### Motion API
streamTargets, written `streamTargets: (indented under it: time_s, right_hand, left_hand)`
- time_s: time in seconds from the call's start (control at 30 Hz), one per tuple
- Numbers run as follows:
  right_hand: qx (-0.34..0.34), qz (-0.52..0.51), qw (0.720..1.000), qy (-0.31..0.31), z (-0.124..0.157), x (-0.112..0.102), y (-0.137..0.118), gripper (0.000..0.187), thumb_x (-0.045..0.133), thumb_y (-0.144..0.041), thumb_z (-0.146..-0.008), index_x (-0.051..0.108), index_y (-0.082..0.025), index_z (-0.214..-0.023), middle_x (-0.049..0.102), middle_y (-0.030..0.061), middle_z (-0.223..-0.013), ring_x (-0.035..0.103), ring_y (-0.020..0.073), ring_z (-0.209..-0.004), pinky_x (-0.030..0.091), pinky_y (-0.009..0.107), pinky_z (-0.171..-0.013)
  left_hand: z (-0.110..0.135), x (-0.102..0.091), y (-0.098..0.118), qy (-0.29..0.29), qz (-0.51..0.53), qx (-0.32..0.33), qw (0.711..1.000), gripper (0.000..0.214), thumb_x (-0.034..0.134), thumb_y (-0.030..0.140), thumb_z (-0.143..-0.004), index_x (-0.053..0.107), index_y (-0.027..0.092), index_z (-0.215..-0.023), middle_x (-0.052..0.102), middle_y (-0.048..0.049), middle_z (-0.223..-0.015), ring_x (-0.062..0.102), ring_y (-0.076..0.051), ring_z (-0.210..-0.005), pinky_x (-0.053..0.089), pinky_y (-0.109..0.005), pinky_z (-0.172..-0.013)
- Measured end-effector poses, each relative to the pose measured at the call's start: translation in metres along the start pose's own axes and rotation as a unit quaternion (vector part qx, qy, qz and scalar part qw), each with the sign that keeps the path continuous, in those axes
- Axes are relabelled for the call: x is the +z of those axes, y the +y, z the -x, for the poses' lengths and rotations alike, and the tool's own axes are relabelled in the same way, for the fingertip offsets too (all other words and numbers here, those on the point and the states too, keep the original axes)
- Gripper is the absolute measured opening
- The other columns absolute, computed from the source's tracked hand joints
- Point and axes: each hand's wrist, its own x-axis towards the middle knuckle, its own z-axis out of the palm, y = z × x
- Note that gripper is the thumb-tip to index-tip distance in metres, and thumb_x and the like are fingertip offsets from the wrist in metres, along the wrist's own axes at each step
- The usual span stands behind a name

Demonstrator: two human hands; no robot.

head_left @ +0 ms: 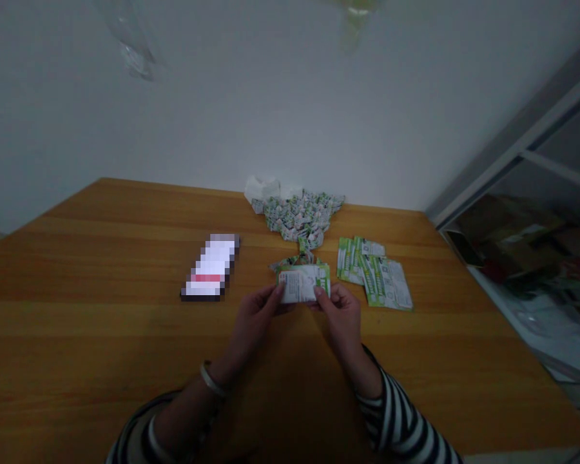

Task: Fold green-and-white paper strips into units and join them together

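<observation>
My left hand (254,322) and my right hand (338,316) both pinch a folded green-and-white printed sachet strip (302,283) at its lower edge, just above the wooden table (125,309). Behind it, a twisted chain of the same material (299,258) runs back to a heaped pile of small joined sachets (299,216). To the right of my right hand lie several loose green-and-white strips (374,274), overlapping and flat. A pale bangle (211,380) circles my left wrist, and striped sleeves cover both forearms.
A phone-sized dark-edged object with a blurred white face (210,267) lies left of the hands. White crumpled material (261,188) sits at the table's far edge against a white wall (270,96). A glass-fronted cabinet (522,238) stands at the right.
</observation>
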Motion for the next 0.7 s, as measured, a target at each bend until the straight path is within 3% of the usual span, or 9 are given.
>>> streamTargets:
  time_s: [0.23,0.33,0.43,0.5,0.57,0.63,0.7]
  right_hand:
    - [-0.014,0.006,1.000,-0.010,0.002,0.001,0.005,0.036,0.070,-0.040,-0.076,0.043,-0.021,-0.062,0.049,-0.0071,-0.050,0.049,0.0095,-0.044,0.043,0.022,-0.046]
    - [-0.032,0.002,0.999,-0.022,-0.001,0.000,0.004,0.024,0.069,-0.036,-0.078,0.052,-0.022,-0.089,0.059,-0.0051,-0.063,0.055,0.0118,-0.050,0.046,0.024,-0.050]
    - [-0.113,0.085,0.989,-0.049,-0.010,-0.010,-0.007,0.054,0.074,-0.028,-0.072,0.046,-0.026,-0.119,0.065,0.0017,-0.095,0.063,0.0161,-0.080,0.051,0.028,-0.069]
    - [-0.156,0.203,0.958,-0.131,-0.017,-0.022,-0.016,0.046,0.077,-0.026,-0.069,0.057,-0.024,-0.110,0.063,0.0040,-0.101,0.060,0.0178,-0.089,0.048,0.028,-0.075]
    - [-0.121,0.263,0.917,-0.274,-0.022,-0.034,-0.023,0.013,0.068,-0.029,-0.080,0.065,-0.021,-0.089,0.063,0.0009,-0.080,0.057,0.0142,-0.072,0.044,0.024,-0.062]
    - [-0.080,0.274,0.892,-0.350,-0.024,-0.041,-0.026,0.018,0.059,-0.031,-0.087,0.063,-0.019,-0.074,0.057,-0.0015,-0.064,0.051,0.0116,-0.059,0.037,0.022,-0.052]
    - [-0.053,0.261,0.897,-0.353,-0.022,-0.042,-0.023,0.024,0.057,-0.033,-0.088,0.060,-0.018,-0.069,0.053,-0.0027,-0.058,0.047,0.0103,-0.053,0.032,0.021,-0.048]
  left_hand:
    - [0.000,0.001,-0.003,0.009,-0.022,0.009,1.000,0.034,0.063,0.042,-0.083,0.073,0.015,-0.100,0.075,-0.0085,-0.096,0.070,-0.019,-0.077,0.057,-0.030,-0.075]
    - [-0.001,0.000,-0.004,0.004,-0.041,0.019,0.999,0.033,0.061,0.042,-0.085,0.072,0.015,-0.099,0.074,-0.0080,-0.093,0.068,-0.018,-0.075,0.056,-0.029,-0.072]
    - [-0.002,-0.005,-0.001,-0.056,-0.105,0.028,0.993,0.033,0.057,0.043,-0.086,0.071,0.015,-0.093,0.072,-0.0059,-0.083,0.065,-0.017,-0.070,0.054,-0.028,-0.067]
    - [-0.001,-0.008,0.001,-0.135,-0.177,0.030,0.974,0.033,0.054,0.043,-0.088,0.070,0.014,-0.086,0.069,-0.0038,-0.074,0.061,-0.015,-0.066,0.050,-0.025,-0.062]
    - [0.001,-0.010,0.002,-0.210,-0.239,0.033,0.948,0.035,0.052,0.043,-0.089,0.069,0.014,-0.079,0.065,-0.0019,-0.068,0.057,-0.014,-0.062,0.045,-0.023,-0.059]
    - [0.001,-0.011,0.001,-0.247,-0.261,0.030,0.933,0.036,0.052,0.042,-0.089,0.068,0.014,-0.073,0.062,-0.0009,-0.065,0.053,-0.013,-0.060,0.041,-0.022,-0.057]
    - [0.000,-0.010,-0.001,-0.235,-0.228,0.014,0.945,0.033,0.055,0.042,-0.087,0.067,0.014,-0.073,0.062,-0.0008,-0.065,0.053,-0.012,-0.061,0.040,-0.022,-0.057]
